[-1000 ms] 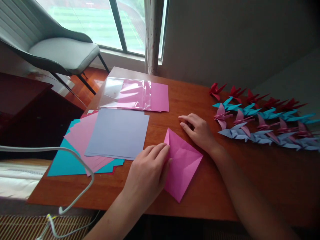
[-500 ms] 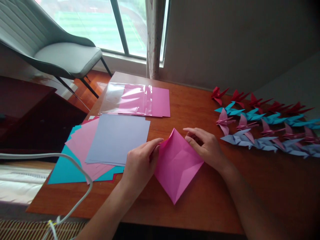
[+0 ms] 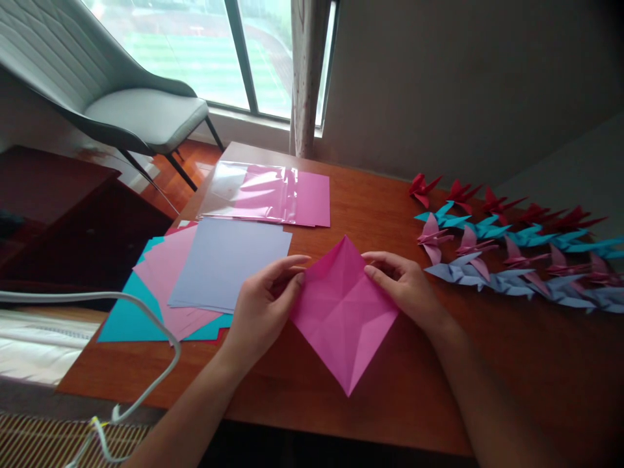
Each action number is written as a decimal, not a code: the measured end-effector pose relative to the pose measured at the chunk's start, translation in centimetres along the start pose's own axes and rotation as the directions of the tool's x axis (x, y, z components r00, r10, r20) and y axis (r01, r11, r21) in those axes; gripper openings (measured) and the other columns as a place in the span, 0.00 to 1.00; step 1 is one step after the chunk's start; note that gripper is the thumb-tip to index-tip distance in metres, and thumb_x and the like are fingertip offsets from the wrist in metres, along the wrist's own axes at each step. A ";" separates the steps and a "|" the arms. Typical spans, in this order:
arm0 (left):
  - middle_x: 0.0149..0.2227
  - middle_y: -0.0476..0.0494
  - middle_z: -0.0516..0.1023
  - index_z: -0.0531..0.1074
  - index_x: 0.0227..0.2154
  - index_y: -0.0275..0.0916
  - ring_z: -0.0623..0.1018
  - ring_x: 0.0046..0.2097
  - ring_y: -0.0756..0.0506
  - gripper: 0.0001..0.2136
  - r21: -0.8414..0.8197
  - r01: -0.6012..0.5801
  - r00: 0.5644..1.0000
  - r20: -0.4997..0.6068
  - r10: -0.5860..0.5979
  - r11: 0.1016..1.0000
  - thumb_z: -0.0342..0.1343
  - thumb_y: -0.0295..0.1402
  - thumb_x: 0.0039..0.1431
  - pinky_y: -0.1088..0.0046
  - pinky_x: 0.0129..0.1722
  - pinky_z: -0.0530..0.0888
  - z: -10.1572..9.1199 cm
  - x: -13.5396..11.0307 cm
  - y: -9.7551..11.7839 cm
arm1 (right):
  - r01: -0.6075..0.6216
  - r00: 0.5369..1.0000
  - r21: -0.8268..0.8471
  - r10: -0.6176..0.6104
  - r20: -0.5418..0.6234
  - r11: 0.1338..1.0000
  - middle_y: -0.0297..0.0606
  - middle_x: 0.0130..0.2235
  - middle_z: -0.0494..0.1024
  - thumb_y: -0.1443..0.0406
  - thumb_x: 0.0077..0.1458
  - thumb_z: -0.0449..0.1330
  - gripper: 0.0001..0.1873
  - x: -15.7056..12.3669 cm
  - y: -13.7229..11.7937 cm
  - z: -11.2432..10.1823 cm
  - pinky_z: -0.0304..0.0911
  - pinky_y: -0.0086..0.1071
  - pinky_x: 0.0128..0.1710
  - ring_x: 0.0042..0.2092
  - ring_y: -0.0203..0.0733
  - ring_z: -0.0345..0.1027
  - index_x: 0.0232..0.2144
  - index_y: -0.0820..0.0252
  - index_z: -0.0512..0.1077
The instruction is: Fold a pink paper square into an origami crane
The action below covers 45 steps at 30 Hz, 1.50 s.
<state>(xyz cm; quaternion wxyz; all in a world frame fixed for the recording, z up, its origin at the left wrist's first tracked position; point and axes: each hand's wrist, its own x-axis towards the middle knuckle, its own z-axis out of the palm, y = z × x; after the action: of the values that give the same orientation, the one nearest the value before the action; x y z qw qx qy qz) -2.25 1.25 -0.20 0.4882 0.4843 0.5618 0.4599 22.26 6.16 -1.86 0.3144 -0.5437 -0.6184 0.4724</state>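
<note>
A pink square of paper with crease lines lies as a diamond on the wooden table, unfolded almost flat. My left hand pinches its left edge between thumb and fingers. My right hand pinches its upper right edge. Both hands sit close to the table's near side, on either side of the sheet.
A stack of lilac, pale pink and teal sheets lies at the left. A clear plastic sleeve with pink sheets lies behind it. Rows of several folded paper cranes fill the right. A white cable and a chair are at the left.
The folded pink paper has been opened out into a full diamond. My left hand moved from on top of it to its left edge; my right hand took its right edge.
</note>
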 end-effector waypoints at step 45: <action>0.57 0.37 0.76 0.62 0.64 0.43 0.77 0.56 0.37 0.36 -0.367 0.264 0.806 0.591 0.005 0.892 0.69 0.30 0.53 0.67 0.49 0.77 -0.4 -0.9 0.8 | -0.113 0.993 0.274 0.121 -0.014 0.955 0.36 0.37 0.83 0.57 0.52 0.67 0.12 -0.5 -1.2 0.5 0.65 0.31 0.34 0.36 0.40 0.73 0.38 0.55 0.80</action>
<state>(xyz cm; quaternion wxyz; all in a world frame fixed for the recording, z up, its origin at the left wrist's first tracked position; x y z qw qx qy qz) -2.54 0.43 0.71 0.7611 0.4393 0.3032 0.3686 21.47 5.60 -0.83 0.3674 -0.5379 -0.5092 0.5625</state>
